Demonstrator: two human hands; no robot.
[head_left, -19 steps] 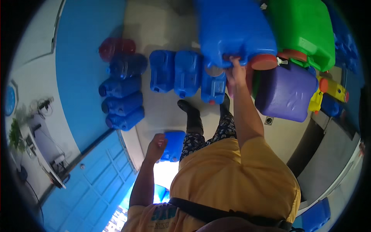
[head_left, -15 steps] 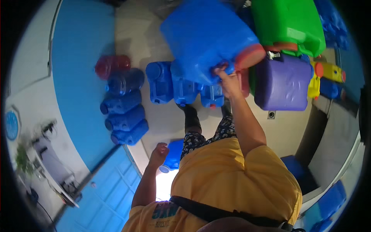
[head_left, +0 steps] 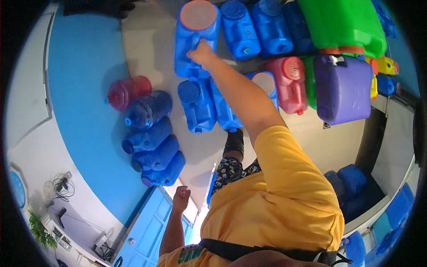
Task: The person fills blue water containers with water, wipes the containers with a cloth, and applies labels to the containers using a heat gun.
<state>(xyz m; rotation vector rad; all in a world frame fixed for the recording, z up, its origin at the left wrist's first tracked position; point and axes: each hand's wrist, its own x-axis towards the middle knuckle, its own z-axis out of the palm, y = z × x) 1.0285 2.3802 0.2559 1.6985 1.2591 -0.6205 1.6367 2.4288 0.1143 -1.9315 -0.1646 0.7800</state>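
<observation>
the right hand (head_left: pixel 202 53) reaches far out ahead of the body, slightly to its left, and its fingers are curled down onto the middle of the top of a red-rimmed blue jug (head_left: pixel 181 62), apparently gripping it there; the hand itself hides how tightly they close. the jug lies directly under that hand, beyond the near row, with its wide pale cap (head_left: pixel 198 15) at the far end, so the long axis of its top runs nearly straight away from the person, while the right forearm (head_left: pixel 242 89) comes in at a slant from the lower right, over the near row. the jug's near end sits just beyond a dark-capped blue jug (head_left: pixel 199 111); whether the two touch, or whether the held jug's base rests on the floor (head_left: pixel 153 53), cannot be told. just to its right stands another blue jug (head_left: pixel 242 38), facing much the same way. the right hand is clearly the nearer one: the left hand (head_left: pixel 181 198) hangs low at the person's left, well apart from the jug, fingers loosely bent and nothing seen in it, nearest to the stacked blue containers (head_left: pixel 164 171) by the blue wall (head_left: pixel 84 111).
</observation>
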